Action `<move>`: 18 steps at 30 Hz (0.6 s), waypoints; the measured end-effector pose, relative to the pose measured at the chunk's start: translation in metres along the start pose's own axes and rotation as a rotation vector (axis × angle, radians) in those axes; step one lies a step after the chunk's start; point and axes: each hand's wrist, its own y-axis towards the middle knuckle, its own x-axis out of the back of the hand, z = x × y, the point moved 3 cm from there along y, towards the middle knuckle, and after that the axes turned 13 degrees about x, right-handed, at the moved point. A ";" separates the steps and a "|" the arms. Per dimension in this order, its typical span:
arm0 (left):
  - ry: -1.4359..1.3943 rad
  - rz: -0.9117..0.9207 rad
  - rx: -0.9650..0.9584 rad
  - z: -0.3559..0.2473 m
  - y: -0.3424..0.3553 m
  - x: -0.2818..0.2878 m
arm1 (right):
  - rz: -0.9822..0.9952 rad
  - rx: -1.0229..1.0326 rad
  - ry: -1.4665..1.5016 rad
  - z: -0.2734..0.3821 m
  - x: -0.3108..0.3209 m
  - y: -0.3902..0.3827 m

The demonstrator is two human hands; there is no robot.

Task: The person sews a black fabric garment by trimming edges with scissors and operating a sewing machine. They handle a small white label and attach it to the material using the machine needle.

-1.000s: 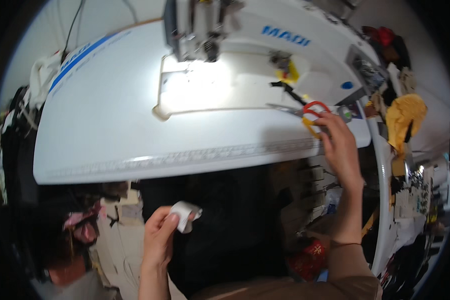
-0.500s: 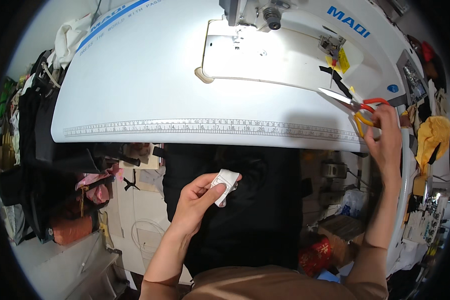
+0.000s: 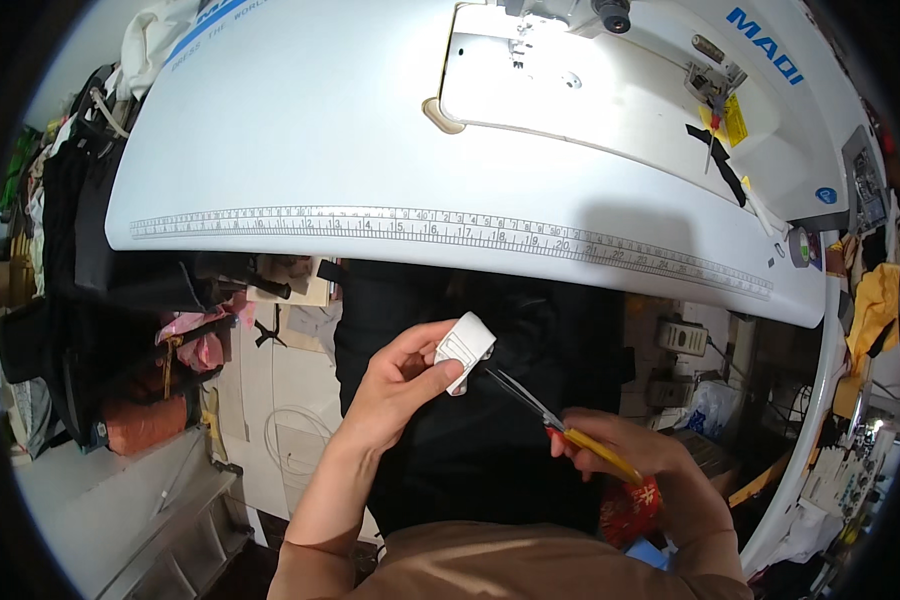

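Between the thumb and fingers of my left hand (image 3: 398, 385) is a folded strip of white fabric labels (image 3: 469, 340), looped over at its top, with dark printing on it. My right hand (image 3: 610, 442) grips a pair of scissors (image 3: 530, 398) with orange-red and yellow handles. Their blades point up and left, the tips close to the lower right edge of the strip. Both hands are over my lap, which is covered in black cloth (image 3: 480, 450), in front of the table edge.
A white sewing machine table (image 3: 300, 150) with a printed ruler stretches across the front. On its right are the machine (image 3: 770, 100), a black fabric strip (image 3: 717, 160) and a small screwdriver (image 3: 711, 135). Dark garments (image 3: 80, 230) hang at left; yellow cloth (image 3: 870, 310) hangs at right.
My right hand has brought the scissors from the table's right side down to beside the white strip. My left hand still holds the strip, now turned slightly. The view has shifted.
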 end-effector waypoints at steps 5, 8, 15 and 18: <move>0.063 0.070 -0.018 0.002 -0.001 0.000 | -0.041 -0.061 0.227 0.003 -0.003 0.018; 0.130 0.087 -0.044 0.004 -0.001 -0.005 | -0.100 -0.030 0.197 0.007 -0.003 0.025; 0.104 0.066 -0.106 0.010 0.003 -0.007 | -0.124 0.027 0.280 0.009 -0.008 0.029; 0.127 0.072 -0.098 0.011 0.005 -0.009 | -0.097 0.009 0.284 0.010 -0.011 0.028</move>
